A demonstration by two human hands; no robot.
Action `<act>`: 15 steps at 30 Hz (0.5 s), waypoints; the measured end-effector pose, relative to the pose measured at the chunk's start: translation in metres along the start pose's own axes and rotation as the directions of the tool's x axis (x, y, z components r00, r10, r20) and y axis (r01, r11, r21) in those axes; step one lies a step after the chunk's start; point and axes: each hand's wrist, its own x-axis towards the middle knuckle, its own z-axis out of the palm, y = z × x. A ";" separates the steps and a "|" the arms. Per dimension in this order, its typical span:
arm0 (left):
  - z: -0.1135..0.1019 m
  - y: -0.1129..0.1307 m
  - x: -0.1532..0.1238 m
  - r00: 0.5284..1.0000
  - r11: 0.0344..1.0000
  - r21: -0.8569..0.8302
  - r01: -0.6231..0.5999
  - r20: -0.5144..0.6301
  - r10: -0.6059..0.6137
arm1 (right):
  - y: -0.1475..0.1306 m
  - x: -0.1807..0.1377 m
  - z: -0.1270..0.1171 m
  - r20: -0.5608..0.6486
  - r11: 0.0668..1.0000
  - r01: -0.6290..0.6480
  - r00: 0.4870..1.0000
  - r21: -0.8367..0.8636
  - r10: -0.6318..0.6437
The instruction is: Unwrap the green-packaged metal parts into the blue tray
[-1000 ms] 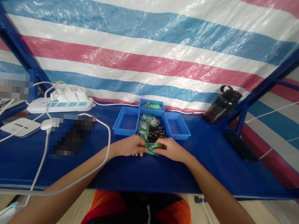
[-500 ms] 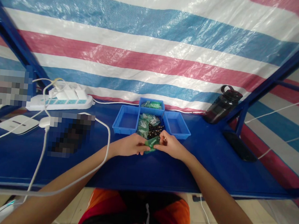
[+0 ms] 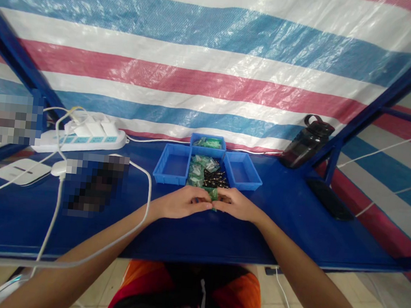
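My left hand and my right hand meet over the near end of the middle blue tray, fingers pinched together on a small green packet held between them. That tray holds more green and clear packets and a heap of small dark metal parts. Both forearms rest over the blue tabletop.
An empty blue tray stands left of the middle one, another right of it, and a fourth with green packets behind. A white power strip and cables lie left. A dark bottle and a black phone sit right.
The green packet is now mostly covered as my hands have closed together over it; half a second ago my right hand was raised slightly at the tray's dark parts.
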 end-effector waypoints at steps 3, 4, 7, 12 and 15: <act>-0.001 -0.004 0.002 0.994 0.997 0.075 0.029 -0.108 -0.021 | 0.002 0.000 -0.001 -0.076 0.999 -0.036 0.996 -0.002 0.036; -0.002 -0.006 0.002 0.987 0.993 0.104 0.061 -0.154 -0.045 | 0.002 0.000 -0.001 -0.087 0.999 -0.041 0.995 0.016 0.042; -0.005 -0.011 0.002 0.958 0.972 0.168 0.164 -0.262 -0.117 | 0.002 0.000 -0.003 -0.104 0.997 -0.032 0.994 0.072 0.040; -0.007 -0.013 0.001 0.931 0.955 0.182 0.234 -0.324 -0.167 | 0.003 0.002 -0.004 -0.137 0.996 -0.025 0.990 0.086 0.037; -0.007 -0.012 0.000 0.941 0.969 0.143 0.201 -0.301 -0.151 | 0.005 0.003 -0.004 -0.173 1.000 -0.016 0.985 0.026 0.020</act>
